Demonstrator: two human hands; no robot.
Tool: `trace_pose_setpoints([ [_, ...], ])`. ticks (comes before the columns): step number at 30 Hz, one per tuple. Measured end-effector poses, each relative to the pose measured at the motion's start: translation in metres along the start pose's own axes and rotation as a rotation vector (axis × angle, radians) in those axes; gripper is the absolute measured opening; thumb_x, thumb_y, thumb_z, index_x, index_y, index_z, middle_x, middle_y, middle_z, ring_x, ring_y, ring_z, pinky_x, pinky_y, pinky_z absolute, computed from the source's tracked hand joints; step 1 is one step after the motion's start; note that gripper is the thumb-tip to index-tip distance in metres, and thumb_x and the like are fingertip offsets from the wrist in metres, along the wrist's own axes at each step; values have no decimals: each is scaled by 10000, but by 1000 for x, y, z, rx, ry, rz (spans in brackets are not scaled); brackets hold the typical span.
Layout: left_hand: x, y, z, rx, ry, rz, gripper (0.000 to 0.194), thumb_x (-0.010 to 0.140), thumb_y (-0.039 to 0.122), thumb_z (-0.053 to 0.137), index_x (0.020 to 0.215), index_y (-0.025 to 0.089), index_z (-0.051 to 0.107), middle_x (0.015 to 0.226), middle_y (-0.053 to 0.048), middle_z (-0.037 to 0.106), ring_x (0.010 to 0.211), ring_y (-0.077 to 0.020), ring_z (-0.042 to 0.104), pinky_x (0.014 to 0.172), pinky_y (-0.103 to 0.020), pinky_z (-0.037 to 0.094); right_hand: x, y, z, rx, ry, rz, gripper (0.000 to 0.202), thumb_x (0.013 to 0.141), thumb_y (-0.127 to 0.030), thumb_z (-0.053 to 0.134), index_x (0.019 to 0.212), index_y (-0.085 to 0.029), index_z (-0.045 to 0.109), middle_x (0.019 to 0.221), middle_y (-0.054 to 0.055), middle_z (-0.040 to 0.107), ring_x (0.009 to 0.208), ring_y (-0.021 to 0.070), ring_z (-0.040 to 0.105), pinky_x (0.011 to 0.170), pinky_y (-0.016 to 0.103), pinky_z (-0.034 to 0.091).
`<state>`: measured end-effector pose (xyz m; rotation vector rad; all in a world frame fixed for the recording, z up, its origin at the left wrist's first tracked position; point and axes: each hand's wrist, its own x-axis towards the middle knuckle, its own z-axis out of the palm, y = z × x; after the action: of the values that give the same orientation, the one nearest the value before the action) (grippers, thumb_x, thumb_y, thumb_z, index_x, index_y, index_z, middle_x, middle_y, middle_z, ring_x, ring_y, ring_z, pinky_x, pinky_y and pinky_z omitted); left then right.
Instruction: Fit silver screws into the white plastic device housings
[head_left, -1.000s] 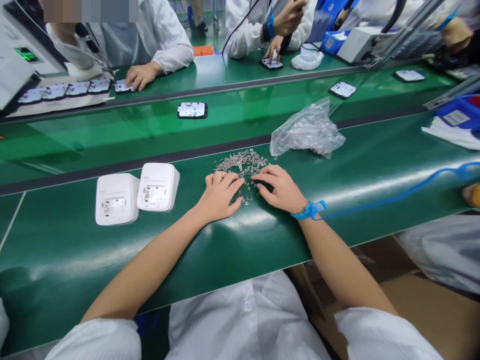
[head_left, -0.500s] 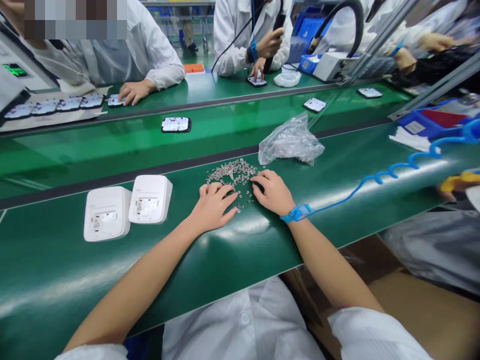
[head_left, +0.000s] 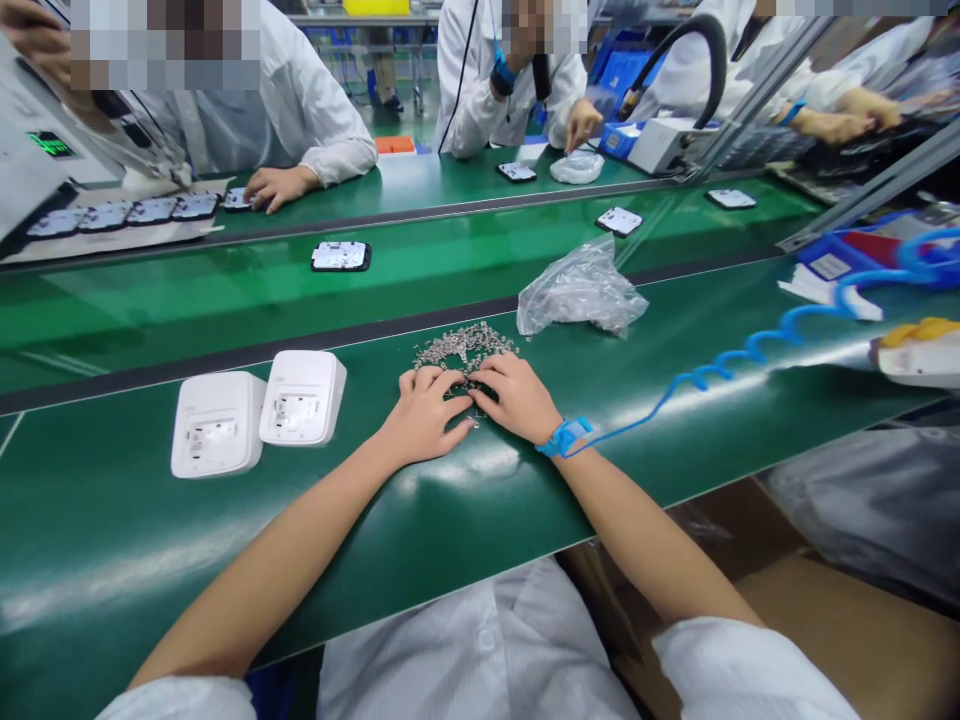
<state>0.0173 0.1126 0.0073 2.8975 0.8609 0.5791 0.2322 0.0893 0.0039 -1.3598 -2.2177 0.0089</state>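
A loose pile of small silvery metal parts [head_left: 465,343] lies on the green bench, too small to name exactly. At its near left edge rests my left hand [head_left: 421,418], palm down with fingers spread; a tiny metal piece shows by its thumb tip. My right hand [head_left: 517,396] is at the near right side of the pile, its fingers curled and its thumb and forefinger tips close together beside the left fingers. What those tips hold, if anything, is hidden. A blue wrist strap [head_left: 566,437] circles my right wrist.
Two white plastic housings [head_left: 303,398] stand on the left. Behind the pile lies a clear plastic bag [head_left: 581,290]. A coiled blue cord [head_left: 720,368] runs right from my wrist. Circuit boards [head_left: 341,256] sit on the green conveyor [head_left: 442,250]; co-workers' hands [head_left: 279,187] are beyond it.
My right hand has moved left to the left hand's fingertips, while my left hand stays put. Boards on the conveyor have shifted slightly left. A co-worker opposite now reaches to a small bag.
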Motion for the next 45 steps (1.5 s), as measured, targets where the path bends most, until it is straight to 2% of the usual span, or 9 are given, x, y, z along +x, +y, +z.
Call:
trace_pose_setpoints([
  [3, 0, 1, -1, -2, 8, 0, 257, 933, 405, 613, 1110, 258, 728, 1341, -110, 586, 1199, -336, 473, 922, -531, 314, 2, -1, 4, -57, -46, 6, 79, 985, -213, 640, 962, -167, 700, 974, 75, 636, 916, 256, 528, 752, 396, 392],
  [7, 0, 1, -5, -48, 93, -1, 236, 936, 377, 614, 1110, 247, 706, 1293, -93, 623, 1170, -304, 498, 923, -498, 321, 1, -2, -2, -79, -4, 12, 75, 999, -193, 614, 966, -168, 676, 991, 77, 641, 944, 259, 519, 760, 400, 352],
  [11, 0, -1, -6, -99, 211, -130, 291, 958, 342, 595, 1208, 198, 631, 1246, -100, 656, 1134, -277, 511, 911, -452, 339, -2, -5, -12, 52, 75, -23, 82, 1016, -226, 588, 991, -183, 652, 1028, 73, 649, 969, 254, 545, 794, 405, 343],
  [16, 3, -4, -3, -196, 136, -139, 437, 964, 430, 616, 1337, 212, 559, 1283, -89, 662, 1151, -276, 516, 925, -444, 320, -2, -9, -15, 287, 162, -51, 100, 1025, -249, 553, 1013, -196, 637, 1045, 72, 645, 1000, 240, 597, 840, 402, 375],
  [22, 3, -7, -4, -268, 109, -154, 244, 1036, 378, 495, 1032, 231, 690, 996, -33, 739, 1002, -212, 597, 878, -433, 288, 0, -14, -11, 498, 151, -17, 111, 1011, -298, 576, 988, -211, 642, 965, 52, 677, 874, 208, 632, 805, 373, 451],
  [28, 4, -9, -5, -368, 275, -180, 196, 993, 348, 554, 981, 214, 697, 940, -19, 754, 878, -174, 643, 860, -393, 372, -1, -15, -12, 652, 140, 165, 200, 980, -413, 636, 960, -219, 683, 890, 40, 722, 788, 202, 660, 712, 332, 518],
  [34, 4, -8, -7, -460, 441, -165, 158, 978, 318, 580, 942, 204, 684, 882, -23, 749, 840, -155, 675, 821, -342, 463, -1, -12, -13, 646, 101, 112, 199, 994, -392, 623, 950, -209, 687, 897, 47, 719, 797, 200, 656, 723, 331, 511],
  [38, 3, -9, -6, -475, 419, -103, 166, 989, 281, 555, 904, 203, 674, 896, -29, 738, 859, -149, 670, 820, -331, 472, -1, -12, -15, 616, 89, 21, 170, 1019, -341, 580, 957, -209, 667, 916, 51, 696, 818, 197, 638, 744, 335, 500],
  [45, 0, -10, -4, -261, 326, 21, 203, 1011, 237, 504, 956, 221, 699, 964, -33, 735, 880, -160, 639, 799, -368, 398, -1, -12, -16, 586, 81, -27, 170, 1032, -343, 548, 988, -213, 648, 927, 59, 678, 816, 203, 628, 737, 346, 507],
])
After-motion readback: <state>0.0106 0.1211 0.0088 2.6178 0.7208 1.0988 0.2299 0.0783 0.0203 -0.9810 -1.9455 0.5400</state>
